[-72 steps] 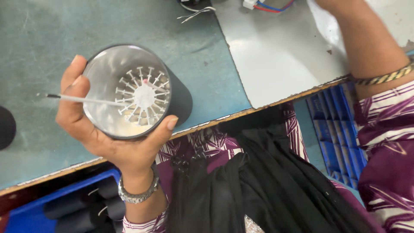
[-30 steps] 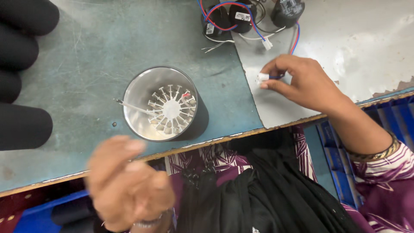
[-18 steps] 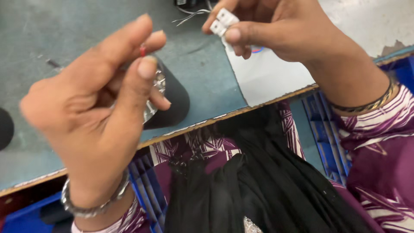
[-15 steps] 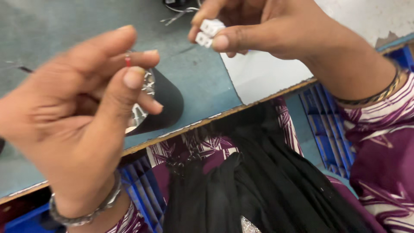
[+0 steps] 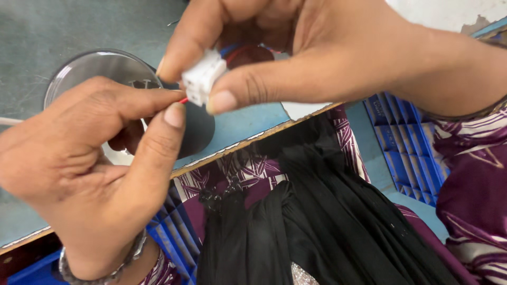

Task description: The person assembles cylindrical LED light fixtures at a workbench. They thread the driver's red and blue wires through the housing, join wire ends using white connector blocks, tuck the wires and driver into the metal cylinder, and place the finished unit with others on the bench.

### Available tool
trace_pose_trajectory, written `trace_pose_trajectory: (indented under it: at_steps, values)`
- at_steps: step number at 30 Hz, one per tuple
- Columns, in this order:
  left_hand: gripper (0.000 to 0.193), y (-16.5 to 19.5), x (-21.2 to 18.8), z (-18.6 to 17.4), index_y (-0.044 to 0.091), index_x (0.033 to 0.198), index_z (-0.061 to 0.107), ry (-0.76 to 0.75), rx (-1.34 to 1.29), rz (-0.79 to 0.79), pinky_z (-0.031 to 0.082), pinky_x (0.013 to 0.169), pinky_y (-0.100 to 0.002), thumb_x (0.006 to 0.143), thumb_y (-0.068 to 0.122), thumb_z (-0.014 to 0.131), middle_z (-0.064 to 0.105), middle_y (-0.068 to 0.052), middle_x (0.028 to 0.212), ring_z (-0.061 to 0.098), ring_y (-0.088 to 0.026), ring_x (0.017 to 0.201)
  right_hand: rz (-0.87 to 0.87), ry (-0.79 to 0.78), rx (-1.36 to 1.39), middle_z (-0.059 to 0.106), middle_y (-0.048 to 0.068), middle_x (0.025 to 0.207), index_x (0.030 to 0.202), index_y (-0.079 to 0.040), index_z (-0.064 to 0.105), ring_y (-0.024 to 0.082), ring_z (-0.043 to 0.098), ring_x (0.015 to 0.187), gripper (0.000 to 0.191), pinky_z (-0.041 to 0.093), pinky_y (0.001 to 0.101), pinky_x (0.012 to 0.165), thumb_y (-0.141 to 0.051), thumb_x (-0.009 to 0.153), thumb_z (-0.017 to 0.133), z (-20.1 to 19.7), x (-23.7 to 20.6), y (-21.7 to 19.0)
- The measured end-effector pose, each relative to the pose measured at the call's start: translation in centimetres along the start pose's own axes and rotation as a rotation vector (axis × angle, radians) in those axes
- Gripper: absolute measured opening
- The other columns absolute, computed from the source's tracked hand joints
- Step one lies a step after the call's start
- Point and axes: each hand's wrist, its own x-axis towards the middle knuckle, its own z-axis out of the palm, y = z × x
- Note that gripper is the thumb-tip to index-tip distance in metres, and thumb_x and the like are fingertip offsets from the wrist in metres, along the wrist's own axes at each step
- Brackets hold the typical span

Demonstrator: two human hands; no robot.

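Observation:
My right hand (image 5: 317, 58) pinches a small white plastic connector (image 5: 202, 80) between thumb and forefinger, with red and blue wires running back into the palm. My left hand (image 5: 90, 158) pinches the end of a thin red wire (image 5: 183, 100) right at the connector's lower edge. Both hands are raised close to the camera, above the bench edge. Behind my left hand stands a round metal housing with a black base (image 5: 105, 66), mostly hidden.
The grey-green bench top (image 5: 47, 31) has a wooden front edge (image 5: 253, 138). A white sheet (image 5: 449, 10) lies at the far right. Blue plastic crates (image 5: 406, 148) sit under the bench. My lap shows black and purple patterned cloth (image 5: 317, 227).
My hands came together and rose toward the camera. The red wire end in my left hand now meets the white connector in my right hand; earlier they were apart.

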Motion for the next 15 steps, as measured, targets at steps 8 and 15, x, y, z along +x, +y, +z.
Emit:
trace_pose_trajectory:
  at_steps: [8,15]
  values:
    - [0.008,-0.2,-0.4,0.4,-0.007,0.101,0.069,0.050,0.001,0.027,0.042,0.059,-0.019,0.102,-0.002,0.075,0.069,-0.009,0.086,0.060,-0.009,0.064,-0.065,0.015,-0.262,0.073,0.003,0.116,0.123,-0.003,0.069,0.005,0.064,0.092,0.023,0.050,0.0194,0.071,-0.011,0.101,0.074,0.6,0.6,-1.1]
    - [0.008,-1.0,-0.8,0.9,-0.006,0.099,0.069,0.067,0.101,0.118,0.042,0.062,-0.021,0.099,-0.006,0.077,0.067,-0.010,0.083,0.061,-0.012,0.067,-0.069,0.003,-0.237,0.071,0.003,0.120,0.127,-0.005,0.069,0.004,0.064,0.098,0.025,0.051,0.0175,0.077,-0.010,0.103,0.073,0.7,0.5,-0.8]
